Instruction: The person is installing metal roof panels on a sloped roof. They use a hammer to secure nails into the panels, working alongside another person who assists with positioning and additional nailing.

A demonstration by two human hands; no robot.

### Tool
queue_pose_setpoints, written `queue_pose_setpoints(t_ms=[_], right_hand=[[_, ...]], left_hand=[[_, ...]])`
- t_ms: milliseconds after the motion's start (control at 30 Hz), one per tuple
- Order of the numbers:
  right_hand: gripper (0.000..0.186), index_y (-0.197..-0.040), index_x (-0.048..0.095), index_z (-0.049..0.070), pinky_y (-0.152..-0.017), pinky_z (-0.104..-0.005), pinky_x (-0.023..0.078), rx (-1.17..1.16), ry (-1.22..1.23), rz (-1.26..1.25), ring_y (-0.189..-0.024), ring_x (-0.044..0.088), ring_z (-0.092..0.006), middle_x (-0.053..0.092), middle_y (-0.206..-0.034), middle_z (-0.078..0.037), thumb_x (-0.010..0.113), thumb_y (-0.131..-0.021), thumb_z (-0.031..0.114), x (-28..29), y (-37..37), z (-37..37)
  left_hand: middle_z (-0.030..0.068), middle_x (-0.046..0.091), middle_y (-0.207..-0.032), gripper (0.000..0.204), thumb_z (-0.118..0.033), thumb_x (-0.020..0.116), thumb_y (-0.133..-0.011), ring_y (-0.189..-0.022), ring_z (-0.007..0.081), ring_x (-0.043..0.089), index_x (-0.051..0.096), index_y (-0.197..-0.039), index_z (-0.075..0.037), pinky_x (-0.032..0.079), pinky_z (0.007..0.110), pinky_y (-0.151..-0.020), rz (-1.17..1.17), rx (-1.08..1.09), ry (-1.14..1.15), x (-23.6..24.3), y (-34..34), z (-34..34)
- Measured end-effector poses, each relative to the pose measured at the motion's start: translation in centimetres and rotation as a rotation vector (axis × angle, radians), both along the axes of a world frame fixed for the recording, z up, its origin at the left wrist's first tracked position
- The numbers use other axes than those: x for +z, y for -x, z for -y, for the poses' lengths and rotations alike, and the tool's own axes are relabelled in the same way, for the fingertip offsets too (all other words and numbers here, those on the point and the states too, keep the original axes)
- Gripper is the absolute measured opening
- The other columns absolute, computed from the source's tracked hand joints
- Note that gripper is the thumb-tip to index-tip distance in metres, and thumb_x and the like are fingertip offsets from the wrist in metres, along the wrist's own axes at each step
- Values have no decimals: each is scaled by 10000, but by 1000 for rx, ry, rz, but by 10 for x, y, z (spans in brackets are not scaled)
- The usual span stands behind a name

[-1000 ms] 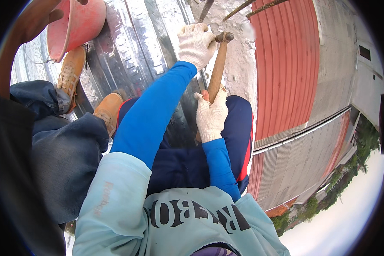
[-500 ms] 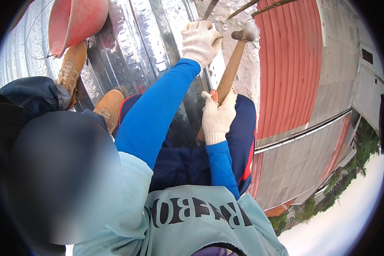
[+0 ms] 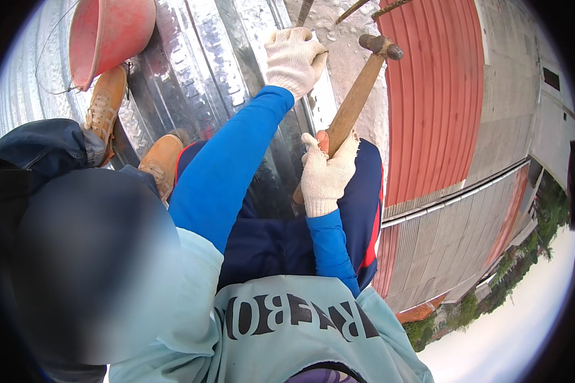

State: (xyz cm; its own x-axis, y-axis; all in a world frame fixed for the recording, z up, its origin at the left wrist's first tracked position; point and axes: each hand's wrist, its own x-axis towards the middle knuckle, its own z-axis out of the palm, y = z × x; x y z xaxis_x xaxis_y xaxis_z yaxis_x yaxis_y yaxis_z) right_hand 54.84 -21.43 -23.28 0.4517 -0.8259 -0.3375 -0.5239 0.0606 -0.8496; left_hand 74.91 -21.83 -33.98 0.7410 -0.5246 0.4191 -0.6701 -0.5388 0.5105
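My left hand (image 3: 295,62), in a white knit glove, is closed at the edge of the corrugated metal sheet (image 3: 201,57). Its fingers are curled, and whatever they pinch is hidden. Nearer to me, my right hand (image 3: 328,175) wears a matching glove with worn fingertips, one of them bare. It grips a hammer (image 3: 356,102) by its wooden handle. The dark, rusty hammer head is raised, up and to the right of my left hand. The handle's lower end shows below the right hand, beside my dark blue trousers (image 3: 268,246).
A red bucket (image 3: 124,38) with a wire handle stands at the far left. Close by are another person's tan shoes (image 3: 105,102) and jeans (image 3: 51,143). Rods (image 3: 390,7) jut over the rough concrete ledge (image 3: 348,57). Beyond this edge lie red roofing (image 3: 434,96) and grey roofs.
The hammer head has swung slightly to the right, with the handle tilting over more. My left hand stays closed at the sheet's edge. The whole view has shifted slightly.
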Motion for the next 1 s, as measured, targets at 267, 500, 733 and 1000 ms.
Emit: queue_pose_setpoints(t_ms=[267, 500, 733, 1000], right_hand=[[518, -1433, 605, 13, -583, -294, 539, -51, -386, -60, -659, 645, -93, 754, -1023, -86, 861, -983, 33, 18, -13, 12], [288, -1186, 606, 38, -469, -263, 485, -86, -425, 64, -538, 613, -87, 667, -825, -36, 822, -1007, 103, 29, -13, 28], [256, -1154, 620, 38, -476, -266, 500, -60, -443, 78, -539, 624, -97, 653, -807, -39, 810, -1001, 118, 43, -8, 38], [238, -1138, 619, 44, -477, -268, 505, -22, -467, 76, -542, 631, -103, 643, -797, -35, 795, -1002, 127, 52, -4, 50]], left_hand=[[78, 782, -1209, 149, -243, 872, -847, -1167, 354, 713, 864, -990, -202, 485, 539, -1026, 9, -21, 20, 1, 2, -3], [122, 777, -1271, 327, -173, 821, -860, -1255, 384, 684, 808, -1177, -92, 463, 568, -1154, -49, -37, 30, -1, 0, -12], [279, 639, -1481, 481, -288, 898, -863, -1379, 486, 577, 763, -1271, -72, 427, 584, -1199, 42, 130, -90, 0, 24, -17], [344, 576, -1527, 968, -612, 897, -874, -1481, 488, 533, 579, -1446, 101, 435, 588, -1247, -76, 438, -453, 31, 22, -17]])
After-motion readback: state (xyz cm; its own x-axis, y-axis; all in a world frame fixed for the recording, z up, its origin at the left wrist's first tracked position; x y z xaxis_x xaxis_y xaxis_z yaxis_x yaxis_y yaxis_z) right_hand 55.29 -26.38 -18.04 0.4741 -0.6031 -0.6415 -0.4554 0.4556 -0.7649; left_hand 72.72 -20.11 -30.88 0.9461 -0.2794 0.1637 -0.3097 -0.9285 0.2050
